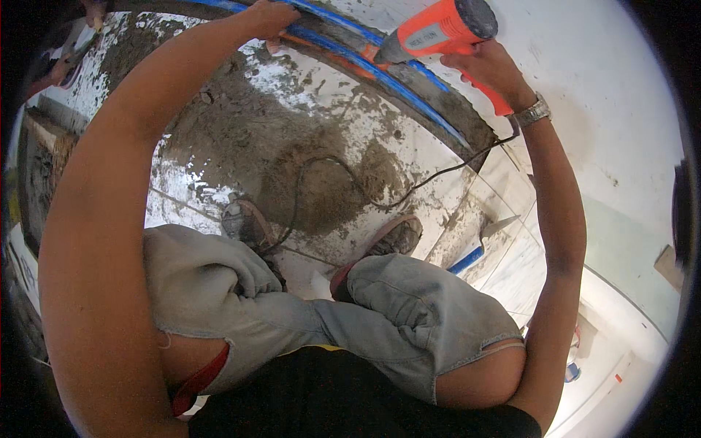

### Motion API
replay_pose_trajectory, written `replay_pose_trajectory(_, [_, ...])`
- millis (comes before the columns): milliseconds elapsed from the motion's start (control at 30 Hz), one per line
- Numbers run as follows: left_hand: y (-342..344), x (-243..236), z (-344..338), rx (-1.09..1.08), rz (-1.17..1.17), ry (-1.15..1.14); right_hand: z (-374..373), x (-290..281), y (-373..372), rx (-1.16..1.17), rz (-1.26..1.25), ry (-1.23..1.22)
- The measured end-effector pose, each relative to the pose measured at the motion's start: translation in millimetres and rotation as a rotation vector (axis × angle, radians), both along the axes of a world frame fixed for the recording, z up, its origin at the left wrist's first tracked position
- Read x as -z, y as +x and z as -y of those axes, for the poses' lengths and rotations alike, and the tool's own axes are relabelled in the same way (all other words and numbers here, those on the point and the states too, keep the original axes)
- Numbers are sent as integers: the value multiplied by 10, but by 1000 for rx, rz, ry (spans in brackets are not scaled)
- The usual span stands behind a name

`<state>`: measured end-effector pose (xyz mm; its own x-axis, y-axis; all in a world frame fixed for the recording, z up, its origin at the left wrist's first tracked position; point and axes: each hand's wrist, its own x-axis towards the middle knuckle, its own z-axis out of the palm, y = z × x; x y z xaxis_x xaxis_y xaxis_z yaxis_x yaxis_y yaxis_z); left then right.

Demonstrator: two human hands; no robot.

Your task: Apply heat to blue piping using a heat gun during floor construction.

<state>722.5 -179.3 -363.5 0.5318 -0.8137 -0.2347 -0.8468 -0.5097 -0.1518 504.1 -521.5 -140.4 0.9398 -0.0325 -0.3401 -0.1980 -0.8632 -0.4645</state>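
My right hand (502, 73) is closed around the handle of an orange-red heat gun (432, 31) with a dark rear cap. Its dark nozzle points down and left, close to the blue pipes (409, 93) that run along the foot of the wall. Further left along the pipes, my left hand (269, 20) is closed on a blue pipe, its fingertips partly hidden. Beside the nozzle, an orange pipe (355, 67) lies among the blue ones. From the gun's handle a black cord (431, 177) loops across the dirty floor towards my feet.
Wet grey mortar (241, 139) is smeared over the pale floor tiles. To the right of my shoes lies a trowel (469, 260) with a blue handle. A white wall (584, 95) rises at the right. Another person's limb (62, 69) shows at the far left.
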Motion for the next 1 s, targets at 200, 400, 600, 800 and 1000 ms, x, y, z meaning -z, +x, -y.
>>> replay_pose_trajectory(200, [-139,-265,102,109,48,21,42,45,4,-16,34,28])
replay_pose_trajectory(400, [-191,-427,90,93,3,51,51,24,-1,-48,29,-57])
replay_pose_trajectory(600, [15,-20,-80,22,-26,-40,-5,20,29,-42,55,-15])
replay_pose_trajectory(800, [59,-42,-29,-28,-42,66,-94,-37,14,-60,54,-31])
replay_pose_trajectory(1000, [-267,-400,307,114,26,-45,216,-22,-169,47,-12,-175])
